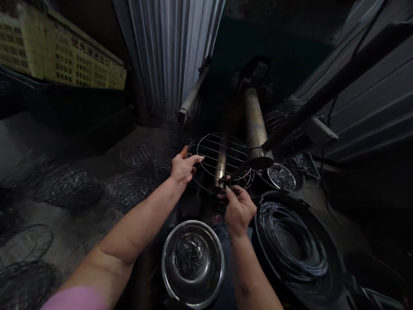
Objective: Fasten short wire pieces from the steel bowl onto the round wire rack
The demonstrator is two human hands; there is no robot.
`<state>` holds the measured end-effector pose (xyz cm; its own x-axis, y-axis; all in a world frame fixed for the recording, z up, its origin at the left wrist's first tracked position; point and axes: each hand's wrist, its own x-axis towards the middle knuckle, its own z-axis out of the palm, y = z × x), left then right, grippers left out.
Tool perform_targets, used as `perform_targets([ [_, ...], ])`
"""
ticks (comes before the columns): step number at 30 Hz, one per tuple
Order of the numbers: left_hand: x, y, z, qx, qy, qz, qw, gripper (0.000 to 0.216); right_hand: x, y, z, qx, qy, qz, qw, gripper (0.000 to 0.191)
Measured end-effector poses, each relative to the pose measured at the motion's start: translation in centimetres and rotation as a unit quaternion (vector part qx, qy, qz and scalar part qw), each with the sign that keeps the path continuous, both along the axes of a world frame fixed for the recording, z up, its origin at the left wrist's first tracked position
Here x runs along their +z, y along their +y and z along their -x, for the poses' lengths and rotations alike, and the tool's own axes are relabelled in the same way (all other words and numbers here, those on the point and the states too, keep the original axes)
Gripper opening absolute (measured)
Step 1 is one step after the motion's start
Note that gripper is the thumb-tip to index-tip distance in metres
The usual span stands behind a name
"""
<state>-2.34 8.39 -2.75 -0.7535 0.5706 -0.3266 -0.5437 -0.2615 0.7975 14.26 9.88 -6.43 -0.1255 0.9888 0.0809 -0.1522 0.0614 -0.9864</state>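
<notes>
A round wire rack [222,157] with parallel cross wires is held up between two thick metal cylinders of a machine. My left hand [183,168] is closed on its left rim, with the thumb along the wire and an orange covering on one finger. My right hand [239,210] pinches near the rack's lower edge, close to the end of the lower cylinder [221,163]; what its fingertips hold is too small and dark to make out. The upper cylinder [256,125] ends just above and right of the rack. Below the hands stands a steel bowl [166,267] containing small curved wire pieces [189,256].
Coiled wire [309,258] lies in a dark tub at right. Another bowl of metal pieces [282,177] stands behind it. Several wire racks [69,187] are piled on the left floor. A yellow crate [90,64] and corrugated panels [174,51] stand behind. A dark bar [329,86] slants across the right.
</notes>
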Motion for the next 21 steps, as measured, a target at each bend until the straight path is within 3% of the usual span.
perform_targets([
  [7, -0.3, -0.9, -0.7, -0.015, -0.002, 0.002, 1.0, 0.093, 0.0, 0.0, 0.3, 0.017, 0.017, 0.034, 0.999, 0.042],
  [10, -0.5, -1.5, -0.4, -0.012, 0.018, 0.024, 0.999, 0.089, 0.0, -0.3, -1.5, -0.004, 0.014, 0.031, 0.999, 0.046],
  [13, -0.7, -1.0, 1.5, -0.013, 0.054, 0.03, 0.998, 0.081, -1.3, -0.3, -5.8, -0.055, -0.095, -0.026, 0.994, 0.048],
  [15, -0.7, -0.1, 3.2, -0.034, 0.085, 0.026, 0.995, 0.085, -2.9, -0.2, -9.4, -0.003, -0.249, -0.054, 0.967, 0.05],
  [17, -0.5, 0.9, 4.6, -0.08, 0.121, 0.046, 0.988, 0.088, -4.5, -0.2, -12.8, 0.054, -0.338, 0.001, 0.94, 0.058],
  [21, 0.4, 1.0, 5.0, -0.154, 0.109, 0.1, 0.977, 0.084, -5.4, -1.1, -15.5, 0.061, -0.273, 0.135, 0.951, 0.084],
])
